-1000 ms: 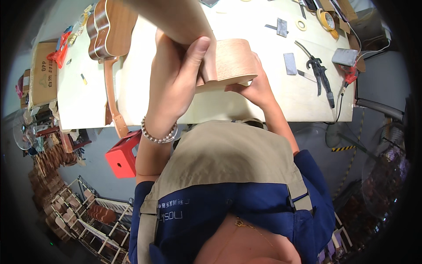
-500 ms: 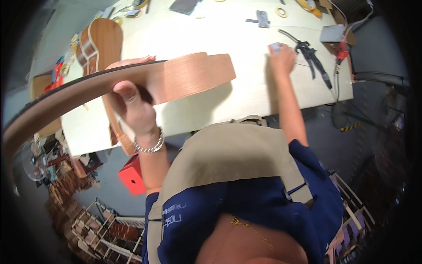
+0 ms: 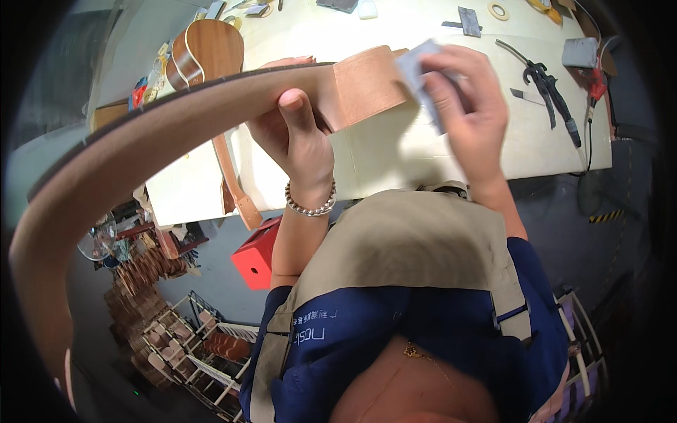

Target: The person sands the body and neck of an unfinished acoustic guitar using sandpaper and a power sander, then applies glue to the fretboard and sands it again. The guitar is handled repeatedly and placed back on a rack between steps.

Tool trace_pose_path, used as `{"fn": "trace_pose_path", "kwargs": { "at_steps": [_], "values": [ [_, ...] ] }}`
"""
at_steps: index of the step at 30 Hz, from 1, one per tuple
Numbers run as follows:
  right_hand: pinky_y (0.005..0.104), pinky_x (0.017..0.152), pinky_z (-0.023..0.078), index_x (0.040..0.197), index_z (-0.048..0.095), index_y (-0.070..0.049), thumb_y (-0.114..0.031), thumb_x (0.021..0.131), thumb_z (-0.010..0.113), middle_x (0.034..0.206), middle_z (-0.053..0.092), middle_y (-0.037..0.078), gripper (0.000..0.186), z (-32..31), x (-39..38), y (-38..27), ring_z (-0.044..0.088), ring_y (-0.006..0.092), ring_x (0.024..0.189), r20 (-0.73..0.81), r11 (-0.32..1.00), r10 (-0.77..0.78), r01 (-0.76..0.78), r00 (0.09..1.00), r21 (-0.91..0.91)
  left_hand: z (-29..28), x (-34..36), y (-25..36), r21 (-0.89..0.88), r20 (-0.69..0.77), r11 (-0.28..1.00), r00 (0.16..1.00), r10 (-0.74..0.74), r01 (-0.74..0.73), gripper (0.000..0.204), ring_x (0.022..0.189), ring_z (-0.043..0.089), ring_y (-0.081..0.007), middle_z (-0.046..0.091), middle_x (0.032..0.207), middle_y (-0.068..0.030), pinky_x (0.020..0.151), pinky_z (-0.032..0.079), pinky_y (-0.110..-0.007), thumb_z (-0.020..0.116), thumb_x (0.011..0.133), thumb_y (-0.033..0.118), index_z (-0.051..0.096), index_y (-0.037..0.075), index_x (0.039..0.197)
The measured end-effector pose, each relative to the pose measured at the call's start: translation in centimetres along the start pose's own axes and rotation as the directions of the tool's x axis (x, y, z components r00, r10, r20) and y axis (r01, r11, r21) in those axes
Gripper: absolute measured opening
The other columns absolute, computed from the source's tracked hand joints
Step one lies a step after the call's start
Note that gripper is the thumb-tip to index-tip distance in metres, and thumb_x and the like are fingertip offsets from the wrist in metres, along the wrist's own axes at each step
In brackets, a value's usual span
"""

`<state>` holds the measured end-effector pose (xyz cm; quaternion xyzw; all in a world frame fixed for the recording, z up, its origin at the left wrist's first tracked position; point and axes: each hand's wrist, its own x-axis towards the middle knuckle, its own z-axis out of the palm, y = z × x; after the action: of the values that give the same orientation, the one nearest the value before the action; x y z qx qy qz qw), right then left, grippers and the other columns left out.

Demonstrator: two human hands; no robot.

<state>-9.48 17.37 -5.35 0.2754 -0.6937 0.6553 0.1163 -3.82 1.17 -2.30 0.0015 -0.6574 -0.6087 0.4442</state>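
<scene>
My left hand (image 3: 300, 144) is closed around a wooden guitar neck (image 3: 211, 106), thumb on its rounded back and fingers on the far side. A dark fretboard edge runs along its upper side. The neck sweeps from the lower left up to a pale, flat wooden end above the table. In my right hand (image 3: 476, 106) is a bent grey sheet of sandpaper (image 3: 415, 67), pinched between thumb and fingers. The sheet is at the pale end's right edge, slightly blurred; whether it presses on the wood I cannot tell.
On the cream table (image 3: 374, 166) lie a brown guitar (image 3: 220, 51), a black air blow gun (image 3: 549, 92), another grey sheet (image 3: 469, 21) and a tape roll (image 3: 498, 11). Below the table edge stands a red stool (image 3: 255, 259). A rack of wooden parts (image 3: 190, 345) stands lower left.
My right hand has lifted from the table with the grey sandpaper and come left to the neck's end. The view has shifted; my left hand still grips the neck.
</scene>
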Motion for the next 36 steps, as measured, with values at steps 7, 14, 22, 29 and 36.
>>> {"fn": "trace_pose_path", "kwargs": {
  "at_steps": [7,14,22,29,36],
  "values": [
    [0.0332,0.078,0.05,0.119,0.057,-0.006,-0.023,0.075,0.07,0.123,0.05,0.013,0.05,2.9,-0.3,-3.0,0.057,0.0275,0.095,0.24,0.871,-0.122,0.219,0.963,-0.44,1.4,1.1,0.1,-0.086,-0.013,0.992,0.995,-0.094,0.093,0.041,0.087,0.056,-0.0121,0.059,0.095,-0.0099,0.077,0.046,-0.024,0.061,0.09,0.031,0.044,-0.002,0.107],
    [0.0318,0.069,0.046,0.123,0.054,-0.008,-0.018,0.07,0.072,0.122,0.05,0.01,0.057,2.8,0.5,-1.7,0.049,0.0232,0.084,0.235,0.64,-0.233,0.331,0.944,-0.694,2.8,3.5,-0.7,0.16,0.15,0.987,0.989,0.0,-0.025,0.034,0.072,0.054,-0.0084,0.059,0.089,-0.0073,0.063,0.046,-0.02,0.063,0.089,0.016,0.045,-0.004,0.109],
    [0.0301,0.068,0.045,0.116,0.056,-0.006,-0.01,0.066,0.065,0.117,0.052,0.01,0.052,3.5,2.2,-1.4,0.049,0.024,0.089,0.258,0.534,-0.252,0.357,0.933,-0.767,3.6,3.5,-0.9,0.182,0.141,0.983,0.99,0.0,-0.025,0.028,0.06,0.05,-0.0055,0.058,0.077,-0.0039,0.053,0.041,-0.019,0.062,0.09,0.018,0.046,-0.002,0.102],
    [0.0278,0.068,0.043,0.104,0.062,-0.001,-0.015,0.069,0.061,0.108,0.053,0.009,0.038,4.0,3.2,-2.1,0.048,0.0247,0.103,0.31,0.438,-0.211,0.373,0.927,-0.818,3.4,4.1,-1.4,0.18,0.143,0.982,0.989,0.023,-0.048,0.027,0.059,0.049,-0.0042,0.058,0.076,-0.0037,0.051,0.04,-0.018,0.062,0.09,0.017,0.046,-0.001,0.101],
    [0.0255,0.065,0.041,0.099,0.063,-0.002,-0.015,0.067,0.063,0.107,0.053,0.008,0.034,4.0,2.5,-2.5,0.048,0.0232,0.1,0.291,0.37,-0.295,0.39,0.91,-0.843,3.3,4.4,-1.2,0.187,0.144,0.982,0.989,-0.013,-0.014,0.026,0.055,0.048,-0.0039,0.057,0.074,-0.003,0.048,0.039,-0.018,0.062,0.09,0.015,0.046,-0.001,0.102]
  ]
}}
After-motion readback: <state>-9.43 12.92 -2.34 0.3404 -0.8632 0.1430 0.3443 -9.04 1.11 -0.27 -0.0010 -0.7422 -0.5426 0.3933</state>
